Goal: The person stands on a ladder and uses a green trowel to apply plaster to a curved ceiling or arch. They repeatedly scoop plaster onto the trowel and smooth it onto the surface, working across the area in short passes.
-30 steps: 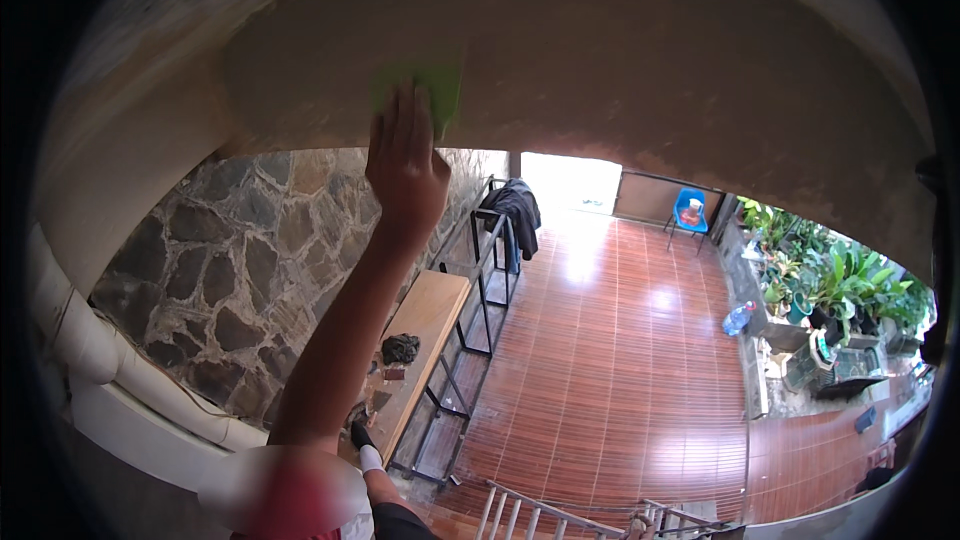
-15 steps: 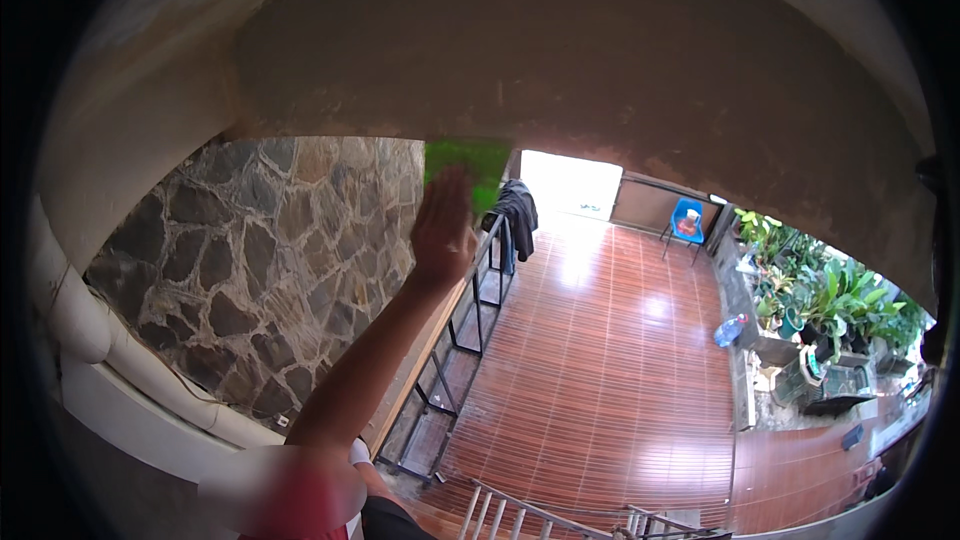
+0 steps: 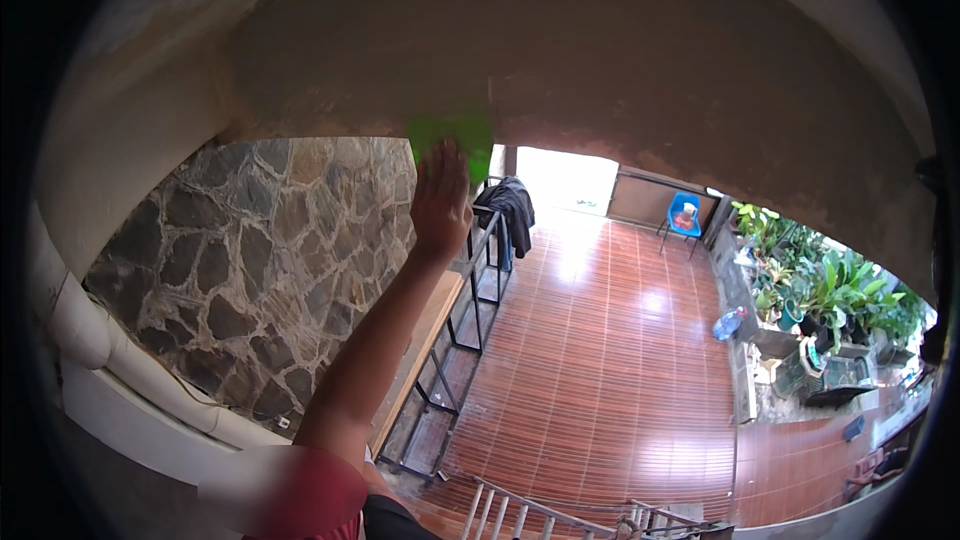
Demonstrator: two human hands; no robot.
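My left hand (image 3: 442, 195) is raised on an outstretched arm in a red sleeve, its back toward me and its fingers straight up. The fingers lie over a flat, green, rectangular piece (image 3: 450, 127), whose exact kind I cannot make out. This piece overlaps the lower edge of the brown beam (image 3: 580, 50) that spans the upper view. Its top part is against the beam's face, and its lower part hangs below the edge. How the thumb and palm grip it is hidden. My right hand is out of view.
On the left are a stone-clad wall (image 3: 250, 270) and a thick pale pipe (image 3: 150, 370). Beneath my arm stands a black metal frame (image 3: 440, 380) with a wooden top and dark clothing (image 3: 512, 210). Ladder rungs (image 3: 500, 518) show below; a blue chair (image 3: 684, 215) and plants (image 3: 830, 285) stand farther right.
My left hand and the green piece have shifted slightly left and up, so the piece now covers part of the beam's lower face. The fingers show more sharply.
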